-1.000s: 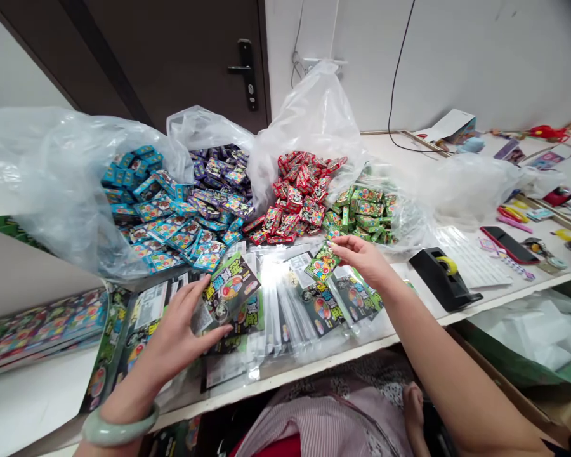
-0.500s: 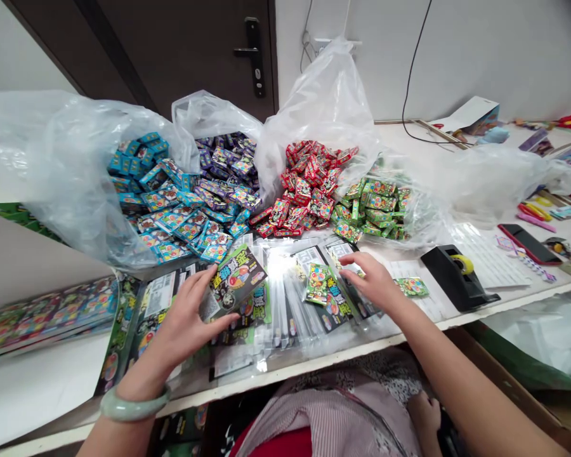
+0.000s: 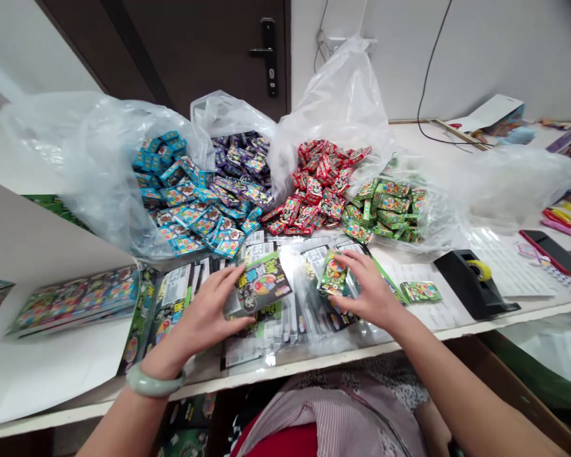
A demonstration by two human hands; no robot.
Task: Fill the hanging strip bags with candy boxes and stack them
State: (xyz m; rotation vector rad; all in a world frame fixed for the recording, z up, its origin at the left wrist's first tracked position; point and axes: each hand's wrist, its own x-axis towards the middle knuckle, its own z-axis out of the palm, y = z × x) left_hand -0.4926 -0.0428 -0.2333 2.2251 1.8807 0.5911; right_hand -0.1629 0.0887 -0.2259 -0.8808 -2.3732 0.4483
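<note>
My left hand (image 3: 214, 314), with a pale green bangle at its wrist, holds a dark printed card (image 3: 264, 285) by its left side, fingers over the edge and thumb below. My right hand (image 3: 371, 289) has its thumb and fingers round a small green printed box (image 3: 332, 274). Beneath both hands lie several clear plastic sleeves with printed cards (image 3: 309, 317), overlapping on the table. Another small green box (image 3: 421, 291) rests to the right of my right hand.
Open plastic bags spill blue boxes (image 3: 190, 212), purple boxes (image 3: 240, 158), red boxes (image 3: 321, 184) and green boxes (image 3: 385, 203) along the back. A black tape dispenser (image 3: 471, 285) stands right, near a phone (image 3: 554, 252). A white carton (image 3: 66, 362) with printed sheets lies left.
My right hand has come down and closed on the small green box that lay on the sleeves. My left hand keeps the card. The whole view has shifted, with things appearing further right.
</note>
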